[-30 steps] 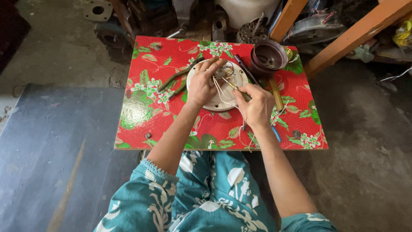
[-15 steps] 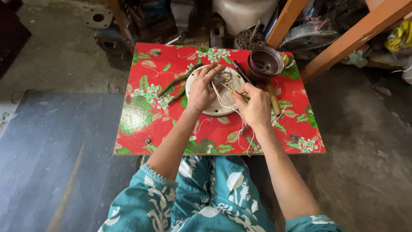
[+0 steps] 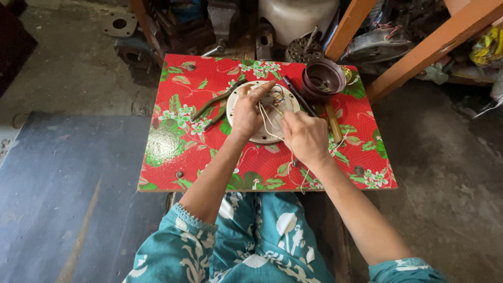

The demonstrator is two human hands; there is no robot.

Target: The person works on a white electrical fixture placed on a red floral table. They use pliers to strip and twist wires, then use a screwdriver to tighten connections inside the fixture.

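Red floral table (image 3: 173, 152), concrete floor (image 3: 73, 68)
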